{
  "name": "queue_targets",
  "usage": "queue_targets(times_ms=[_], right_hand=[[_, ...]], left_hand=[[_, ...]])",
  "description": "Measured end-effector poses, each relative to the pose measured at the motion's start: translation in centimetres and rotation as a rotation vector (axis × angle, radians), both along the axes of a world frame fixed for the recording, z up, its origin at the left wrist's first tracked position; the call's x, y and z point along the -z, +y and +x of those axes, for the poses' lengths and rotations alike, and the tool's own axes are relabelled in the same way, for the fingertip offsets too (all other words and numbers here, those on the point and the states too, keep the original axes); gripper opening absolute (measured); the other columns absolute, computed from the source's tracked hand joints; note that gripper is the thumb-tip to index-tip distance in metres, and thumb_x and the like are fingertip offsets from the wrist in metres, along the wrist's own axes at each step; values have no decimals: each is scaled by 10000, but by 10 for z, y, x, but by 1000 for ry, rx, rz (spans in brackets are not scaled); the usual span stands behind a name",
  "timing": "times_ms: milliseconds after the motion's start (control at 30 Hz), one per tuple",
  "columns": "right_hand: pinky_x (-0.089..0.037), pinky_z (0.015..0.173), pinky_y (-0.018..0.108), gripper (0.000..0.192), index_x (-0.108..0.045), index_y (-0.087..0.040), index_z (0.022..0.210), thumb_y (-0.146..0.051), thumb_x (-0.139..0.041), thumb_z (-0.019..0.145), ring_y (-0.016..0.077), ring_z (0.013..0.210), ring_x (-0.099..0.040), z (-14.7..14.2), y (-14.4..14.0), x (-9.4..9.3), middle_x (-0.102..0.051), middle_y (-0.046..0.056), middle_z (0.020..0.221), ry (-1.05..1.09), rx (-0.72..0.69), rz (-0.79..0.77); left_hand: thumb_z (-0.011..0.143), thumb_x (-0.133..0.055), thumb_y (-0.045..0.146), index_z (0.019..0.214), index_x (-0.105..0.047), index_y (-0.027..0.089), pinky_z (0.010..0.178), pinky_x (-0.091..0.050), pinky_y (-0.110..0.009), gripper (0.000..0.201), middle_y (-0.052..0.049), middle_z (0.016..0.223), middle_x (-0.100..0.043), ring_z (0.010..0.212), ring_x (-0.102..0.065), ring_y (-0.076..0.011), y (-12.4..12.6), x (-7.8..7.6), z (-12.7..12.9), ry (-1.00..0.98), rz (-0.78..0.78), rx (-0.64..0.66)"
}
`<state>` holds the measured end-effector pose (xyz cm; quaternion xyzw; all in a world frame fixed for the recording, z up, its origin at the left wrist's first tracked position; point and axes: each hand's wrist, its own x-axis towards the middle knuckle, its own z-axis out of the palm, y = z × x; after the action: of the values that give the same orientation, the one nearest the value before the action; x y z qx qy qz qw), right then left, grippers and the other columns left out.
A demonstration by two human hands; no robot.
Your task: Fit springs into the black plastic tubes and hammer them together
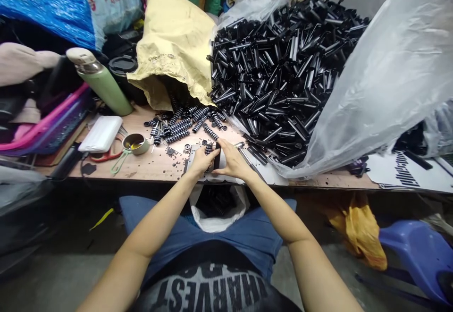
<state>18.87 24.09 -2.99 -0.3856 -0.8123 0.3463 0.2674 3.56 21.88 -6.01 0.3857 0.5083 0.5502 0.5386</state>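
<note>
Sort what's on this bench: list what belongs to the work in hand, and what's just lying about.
In use:
left hand and right hand, together on a small black part
ribbed black pieces
heap of black tubes in the clear bag
white bag on the lap

Lying about:
green flask
white power bank
small cup

Small assembly workshop, likely home-run. Wooden bench (148,165) crowded with a clear plastic sack (389,76) spilling black plastic tubes (283,66), a yellow paper bag (173,43) of ribbed black parts (187,123), loose washers, stuffed bags behind, and a thermos (101,81).
</note>
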Motion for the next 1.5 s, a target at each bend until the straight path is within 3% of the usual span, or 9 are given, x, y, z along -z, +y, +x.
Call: queue_targets(times_ms=[167, 267, 333, 433, 533, 667, 967, 1300, 1500], right_hand=[[-555, 802, 450, 754, -535, -162, 1126, -804, -400, 755, 260, 957, -649, -9, -18, -3, -638, 147, 1050, 459, 321, -1037], [-573, 717, 392, 642, -559, -169, 881, -786, -454, 737, 217, 801, -660, -13, -21, -5, -646, 85, 825, 587, 265, -1297], [-562, 767, 380, 590, -553, -188, 936, -723, -579, 687, 210, 883, -644, -11, -21, -6, -638, 70, 912, 626, 349, -1118], [-496, 932, 424, 830, -464, -224, 1216, -581, -784, 539, 247, 1153, -529, 0, -23, -9, -530, 104, 1243, 447, 386, -547], [-405, 1049, 480, 1065, -314, -204, 1385, -483, -845, 505, 290, 1305, -384, 12, -31, -18, -361, 159, 1416, 153, 178, -62], [-294, 1135, 511, 1083, -196, -174, 1456, -471, -797, 605, 310, 1367, -298, 13, -45, -33, -336, 174, 1431, -26, -46, 229], [-279, 1147, 509, 1110, -126, -152, 1480, -482, -770, 639, 318, 1372, -291, 5, -45, -29, -322, 192, 1426, -127, -43, 335], [-327, 1123, 476, 1081, -182, -172, 1432, -302, -814, 565, 298, 1354, -345, 7, -42, -17, -355, 183, 1416, -44, -64, 175], [-312, 1128, 454, 1063, -236, -120, 1400, -245, -803, 509, 294, 1335, -346, 4, -42, 5, -358, 200, 1390, 17, 34, 76]], left_hand=[[796, -639, 330, 782, -603, 160, 666, -462, -259, 173, -32, 742, -642, 691, -598, -143, -12, 1, 0, 442, 481, -119], [814, -622, 334, 883, -616, 167, 714, -470, -269, 182, -56, 844, -661, 766, -613, -157, -18, -1, 2, 471, 535, -27], [844, -588, 385, 1002, -597, 169, 635, -463, -242, 268, -30, 785, -629, 680, -587, -132, -21, -4, 3, 358, 452, 23], [904, -483, 471, 1107, -569, 155, 433, -353, -187, 385, 46, 592, -493, 448, -441, -76, -24, -12, 2, 83, 286, 94], [896, -484, 520, 1190, -569, 134, 340, -246, -168, 492, 86, 485, -402, 332, -318, -51, -25, -23, 3, -82, 142, 91], [881, -509, 478, 1224, -588, 129, 320, -269, -160, 496, 65, 477, -468, 320, -366, -55, -24, -36, 7, -206, -22, 51], [754, -624, 422, 1049, -624, 103, 363, -463, -242, 434, 11, 565, -580, 399, -572, -151, -25, -45, 19, -368, -153, 34], [776, -625, 413, 879, -614, 123, 376, -475, -227, 308, 17, 514, -557, 372, -557, -133, -26, -43, 25, -306, -266, 66], [783, -630, 422, 937, -654, 103, 532, -542, -304, 355, -33, 625, -604, 502, -610, -156, -20, -27, 23, -223, -291, 111]])
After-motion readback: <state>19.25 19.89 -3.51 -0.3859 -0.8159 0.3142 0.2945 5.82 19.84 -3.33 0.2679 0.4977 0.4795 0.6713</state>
